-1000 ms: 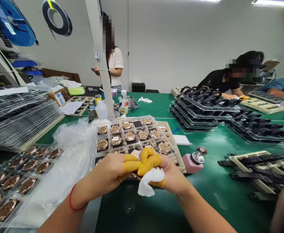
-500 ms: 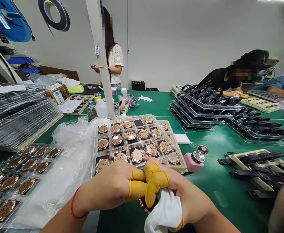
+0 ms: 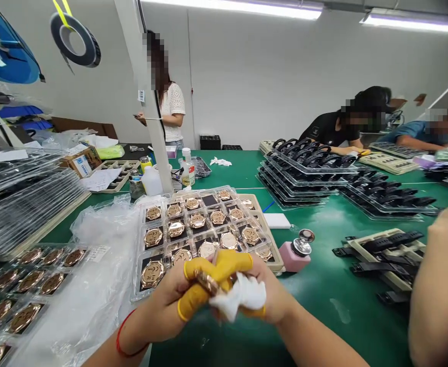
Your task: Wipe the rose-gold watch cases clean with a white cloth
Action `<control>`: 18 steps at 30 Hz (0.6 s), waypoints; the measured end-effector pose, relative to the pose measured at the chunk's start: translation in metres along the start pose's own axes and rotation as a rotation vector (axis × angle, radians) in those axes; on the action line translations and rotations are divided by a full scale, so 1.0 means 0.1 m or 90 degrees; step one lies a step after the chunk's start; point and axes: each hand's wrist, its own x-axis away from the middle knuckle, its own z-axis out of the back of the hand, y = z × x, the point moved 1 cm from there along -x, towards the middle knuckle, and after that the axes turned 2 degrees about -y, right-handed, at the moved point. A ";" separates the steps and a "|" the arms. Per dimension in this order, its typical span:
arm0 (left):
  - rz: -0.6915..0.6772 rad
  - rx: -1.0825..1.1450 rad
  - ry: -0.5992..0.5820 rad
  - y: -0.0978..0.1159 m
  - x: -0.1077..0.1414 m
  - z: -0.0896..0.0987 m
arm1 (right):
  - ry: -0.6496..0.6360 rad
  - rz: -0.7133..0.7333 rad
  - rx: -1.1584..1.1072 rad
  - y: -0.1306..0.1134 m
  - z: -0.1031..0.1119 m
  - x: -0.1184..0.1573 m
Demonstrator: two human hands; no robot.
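Over the green bench (image 3: 323,300), the left hand (image 3: 164,303) has its fingers (image 3: 192,302) round a case (image 3: 207,283), presumably steadying it, the right hand (image 3: 275,295) clutching a cloth (image 3: 244,297), the tray (image 3: 135,272) handily beyond.

At the lower middle, a watch (image 3: 207,283) is in the left hand (image 3: 172,293) and a cloth (image 3: 242,298) in the right hand (image 3: 267,288). Behind them is a tray (image 3: 165,232), with a bottle (image 3: 294,258) on the table (image 3: 315,318) to its right and a bag (image 3: 105,283) left.

bright ceiling tubes (image 3: 242,7), sheen on table (image 3: 319,227), blurred cloth (image 3: 249,293)
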 end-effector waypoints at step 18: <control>0.159 -0.193 0.076 -0.11 -0.02 0.11 | 0.061 0.082 0.550 -0.04 0.19 -0.03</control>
